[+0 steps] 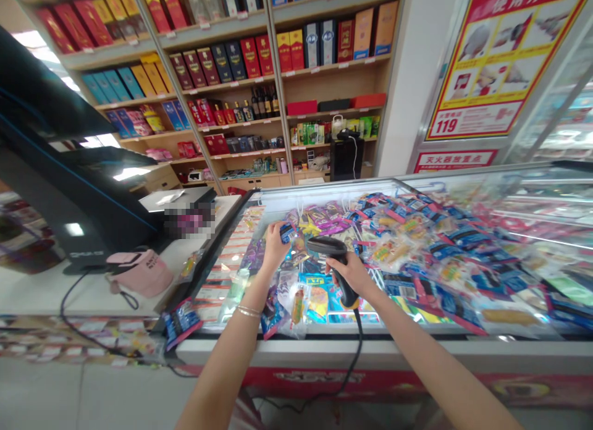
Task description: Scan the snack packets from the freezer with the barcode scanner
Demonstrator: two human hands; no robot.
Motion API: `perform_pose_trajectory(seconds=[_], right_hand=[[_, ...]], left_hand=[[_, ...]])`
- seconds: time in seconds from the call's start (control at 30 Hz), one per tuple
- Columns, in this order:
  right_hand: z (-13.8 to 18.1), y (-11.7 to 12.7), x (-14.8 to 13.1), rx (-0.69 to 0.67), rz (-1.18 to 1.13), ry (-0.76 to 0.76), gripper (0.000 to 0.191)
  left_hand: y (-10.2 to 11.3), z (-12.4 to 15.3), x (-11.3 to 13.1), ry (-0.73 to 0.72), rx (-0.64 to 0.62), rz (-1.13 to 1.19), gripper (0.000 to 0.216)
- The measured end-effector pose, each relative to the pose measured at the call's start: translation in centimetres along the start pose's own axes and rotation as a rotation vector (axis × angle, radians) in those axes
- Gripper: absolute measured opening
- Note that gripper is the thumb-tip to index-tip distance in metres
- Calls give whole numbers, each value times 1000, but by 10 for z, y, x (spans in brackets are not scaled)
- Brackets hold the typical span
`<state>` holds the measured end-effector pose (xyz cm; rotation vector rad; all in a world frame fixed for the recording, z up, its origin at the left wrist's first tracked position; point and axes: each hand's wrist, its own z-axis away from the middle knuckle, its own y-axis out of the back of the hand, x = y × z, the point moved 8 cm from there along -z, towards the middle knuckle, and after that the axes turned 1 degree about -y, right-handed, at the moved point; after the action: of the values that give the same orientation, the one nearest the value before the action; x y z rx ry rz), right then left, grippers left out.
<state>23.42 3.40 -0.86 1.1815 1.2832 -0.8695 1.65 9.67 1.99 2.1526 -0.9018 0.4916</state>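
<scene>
My left hand (274,248) is closed around a small blue packet (287,233), held up over the glass lid of a chest freezer (324,192). My right hand (354,274) grips the handle of a black barcode scanner (331,251), whose head points left toward the packet. The scanner's black cable (357,349) hangs down over the freezer's front edge. A thin bracelet sits on my left wrist. Under the glass lie several bright ice-cream packets (417,244) in blue, pink and yellow.
A white counter (55,294) at left carries a black till screen (60,170), a pink cap (139,272) and a cable. A blue packet (181,322) lies at the freezer's left corner. Wooden shelves (278,78) of boxed goods and bottles stand behind. A red poster (500,59) hangs right.
</scene>
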Motion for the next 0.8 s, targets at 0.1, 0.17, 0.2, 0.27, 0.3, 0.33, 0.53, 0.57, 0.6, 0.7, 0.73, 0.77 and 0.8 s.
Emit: perform_pose_trajectory(seconds=[0.1,0.17,0.2,0.27,0.3,0.33,0.53,0.57,0.6,0.7,0.73,0.77,0.8], right_hand=[[1,1,-2,31,73,7,27],[1,1,-3,37,84,8,26],[1,1,-4,37,80,7,26],[2,1,-4,33,73,7,26],[2,0,-5,28,76,9,26],[2,0,-5,20,85,10,25],[6,-1,-8,0,155,6,26],[6,0,-9,2,153,9,26],[6,0,-10,4,146,13,26],[8,1,-12,9,134,13,26],[8,1,-13,12,140,11,25],[8,2,-14,15,146,8,25],[9,2,-15,16,150,7,24]], left_hand=[[-2,1,11,-55,-24,15,53],[-3,2,14,-56,-37,18,54],[-3,1,14,-50,-43,17,54],[-5,1,12,-34,-56,18,54],[-5,1,11,-26,-61,23,53],[-6,1,10,-18,-65,29,53],[-8,0,3,34,-85,73,53],[-8,0,2,40,-90,80,53],[-9,0,1,44,-93,88,53],[-10,1,-3,67,-91,117,53],[-11,1,-5,83,-88,130,53],[-12,2,-7,101,-87,144,53],[-13,2,-10,120,-86,160,54]])
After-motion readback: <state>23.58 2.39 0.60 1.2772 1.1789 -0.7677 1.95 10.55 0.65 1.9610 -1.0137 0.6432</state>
